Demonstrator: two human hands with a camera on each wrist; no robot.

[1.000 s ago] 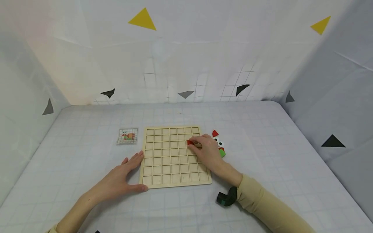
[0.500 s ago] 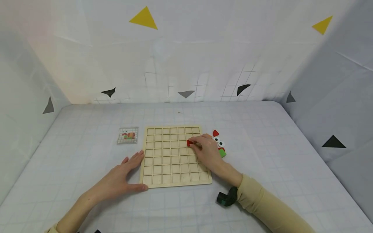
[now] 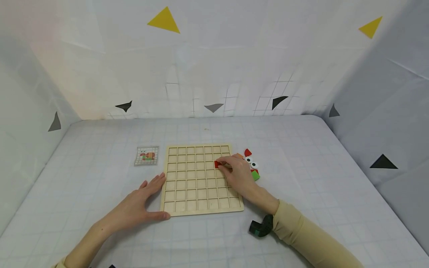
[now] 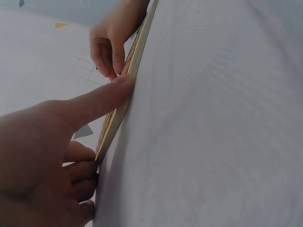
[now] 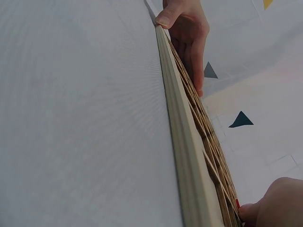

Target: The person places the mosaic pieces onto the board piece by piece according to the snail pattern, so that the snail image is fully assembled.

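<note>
A wooden grid board [image 3: 191,184] lies flat on the table, its square compartments bare apart from one near the right side. There, my right hand [image 3: 239,173] pinches a small red tile [image 3: 216,164] between thumb and fingertips; part of the tile is hidden by the fingers. My left hand [image 3: 137,204] rests with fairly straight fingers along the board's left edge, its thumb at the front left corner. The left wrist view shows that thumb [image 4: 102,99] touching the board's rim [image 4: 113,125]. In the right wrist view, a sliver of the red tile [image 5: 237,203] shows beside the fingers.
Right of the board lie a red piece [image 3: 247,152], two eye discs [image 3: 254,165], a green piece [image 3: 256,175] and an orange piece [image 3: 240,156]. A small pattern card [image 3: 146,156] lies left of it. A dark curved object [image 3: 260,227] sits by the right sleeve.
The right fingertips have shifted very slightly at the red tile, which stays in the same compartment area. The left hand and the board keep their places.
</note>
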